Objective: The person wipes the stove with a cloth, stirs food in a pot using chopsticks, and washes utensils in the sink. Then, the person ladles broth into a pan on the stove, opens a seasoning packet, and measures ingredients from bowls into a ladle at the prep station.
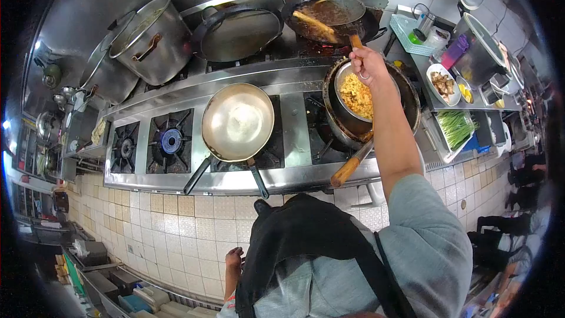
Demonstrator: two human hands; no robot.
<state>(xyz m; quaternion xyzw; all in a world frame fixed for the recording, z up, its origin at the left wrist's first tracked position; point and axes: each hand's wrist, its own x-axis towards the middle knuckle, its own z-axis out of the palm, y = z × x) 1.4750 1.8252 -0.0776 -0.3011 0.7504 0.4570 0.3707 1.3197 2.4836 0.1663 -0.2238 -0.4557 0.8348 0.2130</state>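
My right hand [368, 66] is closed around the wooden handle [355, 41] of a round strainer [338, 10]; a small metal ring shows below my fingers. The strainer's head lies over a dark wok [306, 36] of brownish oil, beside a long pale-yellow piece [315, 25]. Under my right forearm, a metal bowl [339, 76] of crumbly yellow-orange food [356, 95] sits inside a larger blackened pan [329, 115], partly hidden by the arm. My left hand [234, 257] hangs low by my apron, fingers loosely bent and apart, with nothing visible in it.
A wide frying pan [238, 121] rests on the front burners, its two handles jutting over the edge. A blue flame burns at the left burner [171, 140]. Behind stand large pots [154, 47] and another wok [238, 32]. Food dishes [442, 84] line the right-hand counter; people stand far right.
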